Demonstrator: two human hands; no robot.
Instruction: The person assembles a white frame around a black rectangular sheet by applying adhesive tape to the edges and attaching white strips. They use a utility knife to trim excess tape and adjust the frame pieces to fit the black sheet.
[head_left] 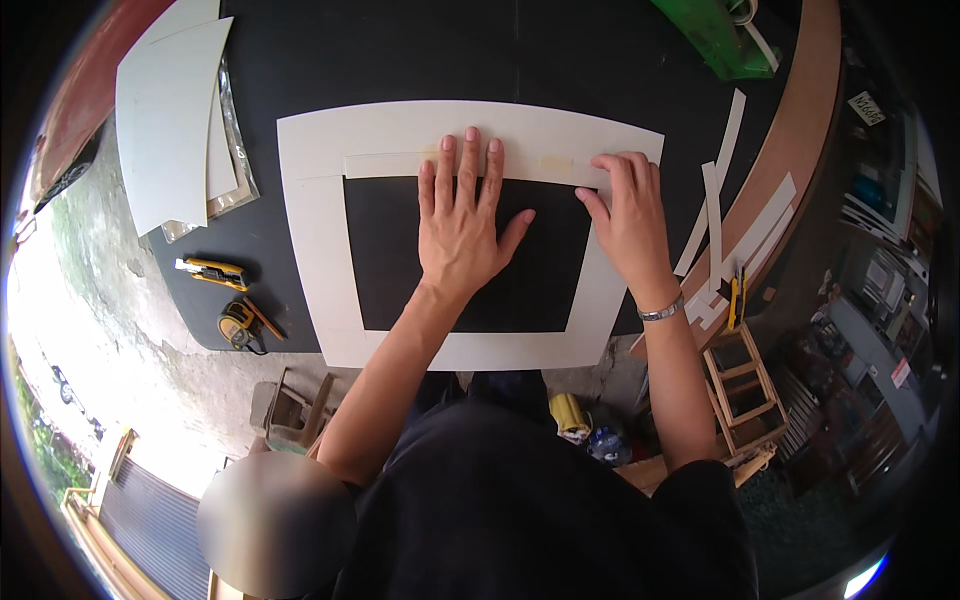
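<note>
A white mat board [310,250] with a rectangular cut-out lies flat on the black table. Along the far side of the cut-out runs a white strip [390,165], with a piece of beige tape [556,163] across it. My left hand [455,225] rests flat, fingers spread, its fingertips on the strip and its palm over the opening. At the far right corner of the cut-out is my right hand [630,215], a bracelet on its wrist. Its fingers curl over the board and the thumb sits at the inner edge, with a gap between thumb and forefinger.
White sheets [170,120] lie far left, above a yellow utility knife [213,272] and a tape measure [237,322]. On the right are loose white strips [712,215], another yellow cutter [737,298] and a brown board [800,130]. A green tool [715,35] stands far right.
</note>
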